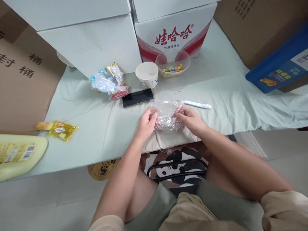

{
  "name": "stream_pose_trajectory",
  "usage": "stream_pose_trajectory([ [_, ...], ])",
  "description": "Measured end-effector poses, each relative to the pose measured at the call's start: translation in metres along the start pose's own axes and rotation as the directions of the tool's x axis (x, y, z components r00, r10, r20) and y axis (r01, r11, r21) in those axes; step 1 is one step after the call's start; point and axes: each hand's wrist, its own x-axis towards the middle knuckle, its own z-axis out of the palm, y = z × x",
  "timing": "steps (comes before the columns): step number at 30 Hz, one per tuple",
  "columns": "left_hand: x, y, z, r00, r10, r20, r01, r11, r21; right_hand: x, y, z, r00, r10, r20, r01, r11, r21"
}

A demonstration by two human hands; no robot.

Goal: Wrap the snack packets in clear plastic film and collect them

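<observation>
Between my hands, over the table's near edge, a crinkled clear plastic bag (pixel 167 110) is stretched out. My left hand (pixel 147 123) pinches its left side with thumb and fingers. On the opposite side, my right hand (pixel 189 118) grips the plastic with the fingers closed. Just beyond my right hand lies a slim white utility knife or pen-like tool (pixel 198 104). A black phone (pixel 138 98) rests flat beyond my left hand. Reddish bits show through the lower part of the bag, but I cannot make out what they are.
Behind the phone stand a white paper cup (pixel 147 75) and a clear plastic bowl (pixel 173 65) with yellow snack sticks. Left of them lies a pile of wrappers (pixel 108 81). A yellow packet (pixel 63 130) and pale yellow bottle (pixel 21 155) are at left. Boxes (pixel 178 35) line the back.
</observation>
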Motion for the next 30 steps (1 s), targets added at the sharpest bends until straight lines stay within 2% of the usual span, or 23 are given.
stream_pose_trajectory([
  [2,0.001,0.001,0.0,1.0,-0.012,-0.002,0.012,0.998,-0.058,-0.001,0.0,0.0,0.998,-0.029,-0.047,0.027,0.999,-0.037],
  [4,0.0,0.004,-0.001,0.992,-0.073,0.102,0.09,0.982,-0.164,-0.002,-0.001,-0.002,0.994,-0.078,-0.074,0.065,0.984,-0.166],
  [6,-0.001,0.006,-0.002,0.97,-0.114,0.215,0.159,0.966,-0.203,-0.004,-0.003,-0.006,0.986,-0.146,-0.078,0.11,0.93,-0.35],
  [8,-0.002,0.008,-0.004,0.962,-0.132,0.238,0.184,0.96,-0.21,-0.006,-0.005,-0.009,0.979,-0.203,-0.036,0.172,0.9,-0.4],
  [9,-0.003,0.009,-0.005,0.964,-0.138,0.226,0.19,0.955,-0.228,-0.008,-0.006,-0.011,0.976,-0.217,0.0,0.204,0.917,-0.343],
  [11,-0.003,0.012,-0.008,0.969,-0.136,0.205,0.196,0.93,-0.31,-0.01,-0.008,-0.014,0.97,-0.232,0.076,0.24,0.963,-0.126],
  [13,-0.003,0.014,-0.011,0.969,-0.112,0.221,0.191,0.906,-0.378,-0.011,-0.01,-0.018,0.959,-0.227,0.172,0.218,0.973,0.071],
  [15,-0.001,0.016,-0.014,0.963,-0.089,0.253,0.18,0.914,-0.364,-0.011,-0.011,-0.021,0.941,-0.212,0.264,0.187,0.976,0.115],
  [16,0.001,0.015,-0.015,0.959,-0.084,0.272,0.171,0.934,-0.315,-0.01,-0.011,-0.022,0.939,-0.19,0.286,0.178,0.982,0.066],
  [18,0.004,0.013,-0.015,0.956,-0.075,0.284,0.124,0.979,-0.16,-0.007,-0.008,-0.021,0.971,-0.137,0.194,0.165,0.977,-0.134],
  [20,0.007,0.007,-0.012,0.964,-0.055,0.261,0.062,0.998,-0.017,-0.003,-0.003,-0.017,0.994,-0.107,-0.004,0.102,0.955,-0.277],
  [23,0.011,0.0,-0.007,0.992,0.067,0.104,-0.072,0.996,0.046,0.001,0.001,-0.008,0.972,-0.123,-0.202,0.079,0.974,-0.213],
  [25,0.011,-0.002,-0.005,0.979,0.195,-0.055,-0.188,0.975,0.116,0.0,0.001,-0.001,0.943,-0.183,-0.278,0.126,0.969,-0.21],
  [26,0.01,-0.003,-0.005,0.965,0.244,-0.098,-0.226,0.961,0.161,-0.002,0.0,0.002,0.92,-0.233,-0.316,0.154,0.954,-0.256],
  [28,0.006,-0.004,-0.005,0.964,0.257,-0.069,-0.241,0.953,0.182,-0.006,-0.003,0.011,0.872,-0.352,-0.339,0.225,0.905,-0.36],
  [30,0.001,-0.004,-0.003,0.974,0.219,0.056,-0.223,0.971,0.081,-0.011,-0.008,0.02,0.876,-0.425,-0.229,0.326,0.87,-0.37],
])
